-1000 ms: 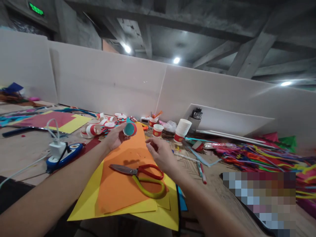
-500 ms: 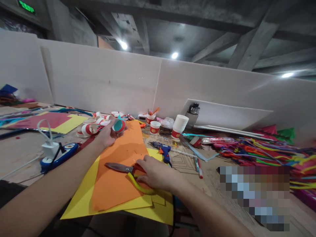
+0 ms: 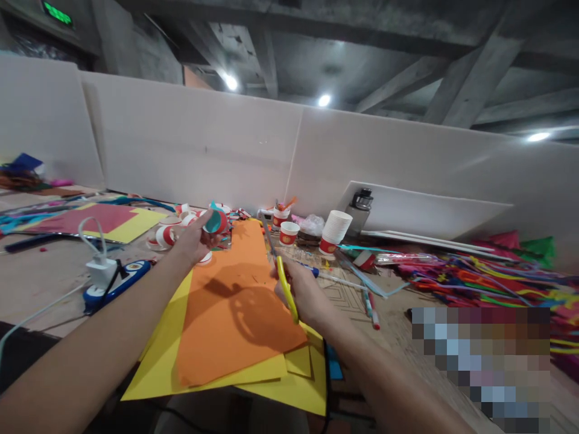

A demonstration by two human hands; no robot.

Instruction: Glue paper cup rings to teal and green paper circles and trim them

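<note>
My left hand (image 3: 201, 238) is closed around a red paper cup piece (image 3: 216, 223) with a teal inside, held up at the far end of the orange sheet. My right hand (image 3: 301, 292) grips yellow-handled scissors (image 3: 286, 283), raised over the sheet's right side with the blades pointing away. The orange sheet (image 3: 226, 328) lies on yellow sheets (image 3: 312, 392) at the table's front edge. A blue glue gun (image 3: 312, 271) is mostly hidden behind my right hand.
A white paper cup (image 3: 289, 234) and a stacked column of cups (image 3: 337, 226) stand beyond, near a bottle (image 3: 360, 211). Cut cup rings (image 3: 165, 236) lie left. A blue power strip (image 3: 117, 280) sits at left. Colourful pipe cleaners (image 3: 465, 274) are heaped at right, with markers (image 3: 371, 310) nearer.
My right hand has lifted the scissors and turned them from pointing left to pointing away, moving right and up. My left hand still holds the cup piece, barely shifted.
</note>
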